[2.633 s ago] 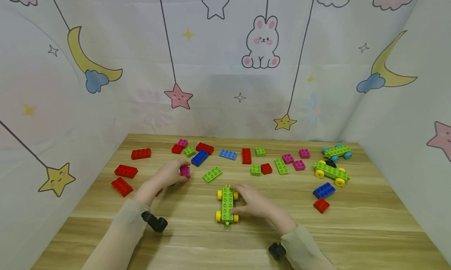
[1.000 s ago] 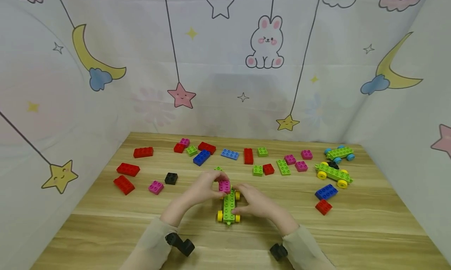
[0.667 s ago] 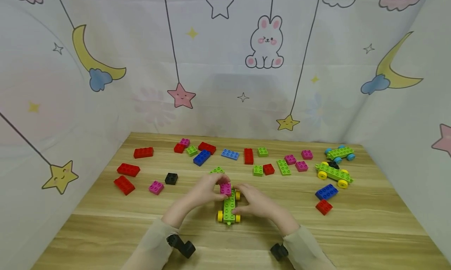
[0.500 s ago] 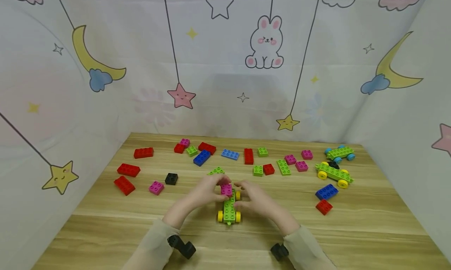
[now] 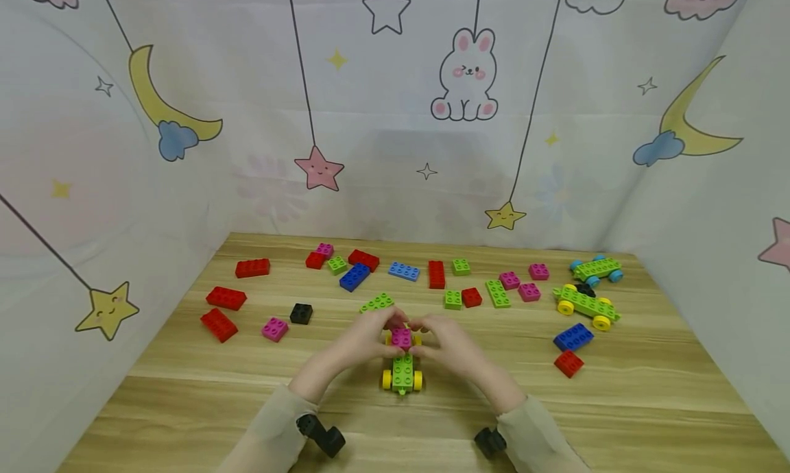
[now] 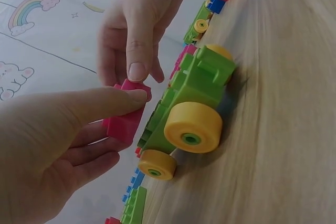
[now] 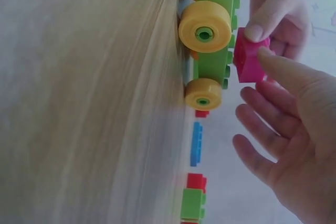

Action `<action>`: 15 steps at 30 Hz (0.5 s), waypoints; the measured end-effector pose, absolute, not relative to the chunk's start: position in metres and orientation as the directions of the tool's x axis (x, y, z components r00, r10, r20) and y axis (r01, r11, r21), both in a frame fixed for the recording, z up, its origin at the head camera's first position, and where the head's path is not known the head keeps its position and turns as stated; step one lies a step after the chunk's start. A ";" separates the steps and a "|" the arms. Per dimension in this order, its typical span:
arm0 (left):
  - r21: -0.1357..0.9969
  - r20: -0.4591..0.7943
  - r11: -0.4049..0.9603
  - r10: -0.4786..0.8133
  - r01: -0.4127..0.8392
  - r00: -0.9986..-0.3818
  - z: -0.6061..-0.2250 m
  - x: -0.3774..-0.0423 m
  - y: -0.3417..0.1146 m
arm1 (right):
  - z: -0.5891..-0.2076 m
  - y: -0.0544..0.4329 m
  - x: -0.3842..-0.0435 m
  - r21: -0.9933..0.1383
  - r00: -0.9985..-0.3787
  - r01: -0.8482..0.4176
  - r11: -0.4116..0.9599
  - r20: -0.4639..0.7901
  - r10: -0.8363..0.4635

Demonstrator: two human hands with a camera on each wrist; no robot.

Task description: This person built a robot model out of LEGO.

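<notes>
A pink building brick (image 5: 401,338) is pinched by my left hand (image 5: 370,339), its thumb on the near side and fingers on the far side. My right hand (image 5: 449,343) meets it from the other side, thumb and index finger also on the brick (image 7: 251,59). Just below is a green toy car base (image 5: 403,373) with yellow wheels, standing lengthwise on the table. In the left wrist view a narrow gap shows between the brick (image 6: 126,121) and the studs of the car base (image 6: 176,93). Both hands partly hide the base's far end.
A black brick (image 5: 301,313) and another pink brick (image 5: 275,329) lie to the left. Behind the hands is a long green brick (image 5: 378,302). Two more car bases, one yellow-wheeled (image 5: 586,306) and one blue-wheeled (image 5: 596,270), stand at right. Several other bricks lie around.
My left hand has brought the pink brick from the left to above the car base. My right hand has let go of the base and moved onto the brick.
</notes>
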State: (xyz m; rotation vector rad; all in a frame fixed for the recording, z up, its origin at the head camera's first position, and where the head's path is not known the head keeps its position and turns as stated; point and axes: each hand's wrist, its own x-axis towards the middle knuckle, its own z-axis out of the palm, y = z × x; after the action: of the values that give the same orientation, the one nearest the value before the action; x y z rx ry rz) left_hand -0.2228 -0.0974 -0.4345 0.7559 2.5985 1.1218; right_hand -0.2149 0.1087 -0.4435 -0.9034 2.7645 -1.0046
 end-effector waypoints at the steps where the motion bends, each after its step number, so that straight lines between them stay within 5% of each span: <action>1: 0.728 0.012 0.575 0.535 0.374 -0.845 -0.435 -0.223 -0.098 | -0.444 0.109 -0.215 -0.601 -0.822 -0.513 0.613 0.137 -0.553; 15: 0.727 0.042 0.560 0.541 0.397 -0.840 -0.437 -0.223 -0.097 | -0.447 0.107 -0.215 -0.604 -0.820 -0.520 0.604 0.154 -0.552</action>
State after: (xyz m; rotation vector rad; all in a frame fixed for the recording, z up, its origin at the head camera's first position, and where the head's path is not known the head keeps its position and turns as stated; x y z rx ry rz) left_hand -0.2232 -0.0971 -0.4371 0.7925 2.6061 1.1445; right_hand -0.2153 0.1065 -0.4466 -0.9265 2.7704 -1.0190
